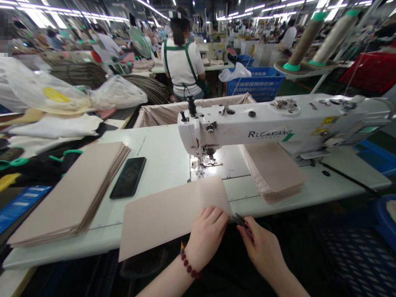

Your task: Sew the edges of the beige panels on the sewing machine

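Note:
A beige fabric panel [163,210] lies aslant at the front edge of the table, its far right part close to the sewing machine's needle area [206,163]. My left hand [210,227], a beaded bracelet at its wrist, is closed over the panel's near right corner; the thumb is hidden. Just to the right, my right hand [262,243] grips small thread snips [243,225], whose dark blades point up and left toward that corner. Whether the blades touch a thread cannot be made out.
The white sewing machine [247,123] spans the back of the table. Stacked beige panels stand at left [68,189] and under the machine arm [272,169]. A phone [128,178] lies by the left stack. Beyond are a blue crate [255,82] and a person [184,62] facing away.

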Demonstrator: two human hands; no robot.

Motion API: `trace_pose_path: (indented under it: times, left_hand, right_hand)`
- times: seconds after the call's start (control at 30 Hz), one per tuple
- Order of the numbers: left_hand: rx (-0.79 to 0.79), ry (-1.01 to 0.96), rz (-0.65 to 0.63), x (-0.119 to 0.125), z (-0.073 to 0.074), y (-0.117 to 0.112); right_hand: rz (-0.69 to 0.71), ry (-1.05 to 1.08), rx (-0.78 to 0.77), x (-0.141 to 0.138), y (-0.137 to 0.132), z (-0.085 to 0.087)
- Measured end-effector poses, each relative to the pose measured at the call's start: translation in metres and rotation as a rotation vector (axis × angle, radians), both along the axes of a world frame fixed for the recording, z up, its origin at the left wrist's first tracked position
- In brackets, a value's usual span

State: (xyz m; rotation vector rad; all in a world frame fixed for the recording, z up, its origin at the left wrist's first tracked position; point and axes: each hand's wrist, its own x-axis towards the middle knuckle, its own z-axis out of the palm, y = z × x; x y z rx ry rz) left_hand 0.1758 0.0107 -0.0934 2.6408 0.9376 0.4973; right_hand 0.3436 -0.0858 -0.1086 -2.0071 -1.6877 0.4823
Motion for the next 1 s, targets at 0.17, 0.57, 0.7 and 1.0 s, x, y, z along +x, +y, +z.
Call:
trace_pose_path:
  times: [0.17,0.57,0.7,1.0]
  left_hand:
    - [-0.059,-0.055,0.053,-0.003,0.004,-0.001]
    - [0.042,-0.014,0.033,0.001,0.004,-0.002]
    - [-0.023,-0.076,0.083,0.0,0.009,-0.003]
    - [-0.183,-0.148,0.038,-0.008,0.021,-0.003]
  right_hand:
    - [0.039,0.001,-0.003,-0.007,-0.002,0.001]
    - [-0.014,-0.034,-0.006,-0.003,0.001,0.004]
    - [0.008,-0.021,0.008,-0.009,0.0,0.006]
    - [0.025,-0.079,-0.005,-0.014,0.007,0.001]
